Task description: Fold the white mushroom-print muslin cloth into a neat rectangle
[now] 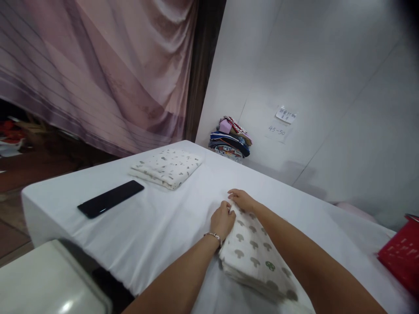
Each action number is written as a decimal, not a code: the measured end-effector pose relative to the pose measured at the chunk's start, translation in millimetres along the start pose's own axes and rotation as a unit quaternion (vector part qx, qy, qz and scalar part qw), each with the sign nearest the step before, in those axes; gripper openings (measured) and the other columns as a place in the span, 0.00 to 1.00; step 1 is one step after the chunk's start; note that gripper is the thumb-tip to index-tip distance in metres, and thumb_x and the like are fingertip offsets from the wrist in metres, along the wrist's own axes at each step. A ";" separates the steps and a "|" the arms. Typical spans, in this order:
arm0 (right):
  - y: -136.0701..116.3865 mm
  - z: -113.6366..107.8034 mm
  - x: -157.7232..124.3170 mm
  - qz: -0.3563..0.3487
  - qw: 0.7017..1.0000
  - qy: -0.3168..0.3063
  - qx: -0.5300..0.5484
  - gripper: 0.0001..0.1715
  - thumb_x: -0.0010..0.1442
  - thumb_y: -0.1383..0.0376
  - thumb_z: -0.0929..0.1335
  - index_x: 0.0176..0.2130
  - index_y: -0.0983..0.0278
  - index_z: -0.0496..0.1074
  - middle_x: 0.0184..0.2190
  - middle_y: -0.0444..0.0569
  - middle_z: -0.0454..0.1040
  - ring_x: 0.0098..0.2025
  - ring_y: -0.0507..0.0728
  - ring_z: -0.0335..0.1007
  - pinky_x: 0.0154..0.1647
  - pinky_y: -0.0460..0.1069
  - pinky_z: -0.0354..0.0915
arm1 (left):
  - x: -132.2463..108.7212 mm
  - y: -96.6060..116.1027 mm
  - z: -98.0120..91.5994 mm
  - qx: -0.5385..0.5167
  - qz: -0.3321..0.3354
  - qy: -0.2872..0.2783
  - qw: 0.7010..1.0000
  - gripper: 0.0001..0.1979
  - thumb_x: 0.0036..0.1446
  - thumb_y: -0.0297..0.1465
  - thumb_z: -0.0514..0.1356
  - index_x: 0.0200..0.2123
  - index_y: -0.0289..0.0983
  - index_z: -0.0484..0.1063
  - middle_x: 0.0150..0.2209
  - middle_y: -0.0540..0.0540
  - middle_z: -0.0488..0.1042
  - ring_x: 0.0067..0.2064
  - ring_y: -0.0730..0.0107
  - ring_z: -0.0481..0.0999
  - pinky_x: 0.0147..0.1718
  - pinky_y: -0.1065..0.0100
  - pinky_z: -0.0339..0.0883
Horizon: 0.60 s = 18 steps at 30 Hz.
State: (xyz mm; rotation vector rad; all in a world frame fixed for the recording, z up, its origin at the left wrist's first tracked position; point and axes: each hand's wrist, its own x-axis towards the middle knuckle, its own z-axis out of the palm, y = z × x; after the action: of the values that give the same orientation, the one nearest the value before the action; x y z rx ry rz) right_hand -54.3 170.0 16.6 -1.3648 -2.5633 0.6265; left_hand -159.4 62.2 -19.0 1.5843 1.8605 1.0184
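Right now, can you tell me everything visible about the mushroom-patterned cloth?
The mushroom-patterned cloth is off-white and looks soft, printed with grey-brown mushrooms and one visible green one. It lies flat in several folded or stacked layers, edges showing at the near side, on the white table. The left hand touches its far left edge, the right hand its far end; the right forearm hides part.

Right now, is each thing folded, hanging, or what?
Mushroom-print cloth, folded in layers
Left hand, fingers curled at that cloth's far corner
Right hand, touching that corner
Other printed cloth, folded, lying flat
Phone, screen dark, face up
Fabric pile, folded, stacked
Tablecloth, spread out
Curtain, hanging in folds
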 end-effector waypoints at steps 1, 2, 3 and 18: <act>1.4 -1.4 -0.5 0.008 1.000 0.009 0.004 0.20 0.59 0.66 0.58 0.50 0.63 0.65 0.41 0.47 0.74 0.37 0.51 0.68 0.38 0.45 0.61 | 0.3 -0.2 0.0 -0.001 0.001 -0.002 1.000 0.08 0.54 0.29 0.52 0.39 0.40 0.60 0.31 0.51 0.72 0.34 0.69 0.72 0.28 0.70 0.55; 2.9 -3.3 -1.4 0.017 1.000 0.018 0.006 0.21 0.59 0.66 0.57 0.51 0.64 0.64 0.42 0.48 0.74 0.38 0.52 0.68 0.40 0.46 0.61 | 0.7 -0.4 0.0 -0.004 0.002 -0.005 1.000 0.08 0.54 0.29 0.52 0.40 0.40 0.60 0.30 0.51 0.72 0.34 0.68 0.72 0.29 0.70 0.55; 4.4 -5.5 -2.8 0.024 0.999 0.026 0.004 0.21 0.60 0.66 0.57 0.51 0.64 0.65 0.42 0.49 0.74 0.40 0.53 0.68 0.42 0.47 0.61 | 1.1 -0.8 -0.1 -0.007 0.002 -0.008 1.000 0.08 0.54 0.30 0.52 0.40 0.40 0.60 0.30 0.50 0.72 0.35 0.68 0.72 0.29 0.70 0.55; 6.4 -5.8 -16.1 0.047 0.998 0.017 -0.047 0.17 0.60 0.63 0.58 0.29 0.66 0.71 0.29 0.48 0.73 0.31 0.53 0.64 0.32 0.45 0.56 | 10.5 -5.1 -2.1 -0.041 -0.017 -0.047 0.998 0.13 0.50 0.30 0.53 0.41 0.39 0.65 0.34 0.48 0.74 0.37 0.67 0.71 0.31 0.70 0.58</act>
State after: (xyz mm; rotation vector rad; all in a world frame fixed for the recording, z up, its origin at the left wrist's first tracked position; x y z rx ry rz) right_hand -38.4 161.6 19.7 -1.5200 -2.5434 0.4996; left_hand -166.3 71.7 -20.7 1.5212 1.7550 0.9767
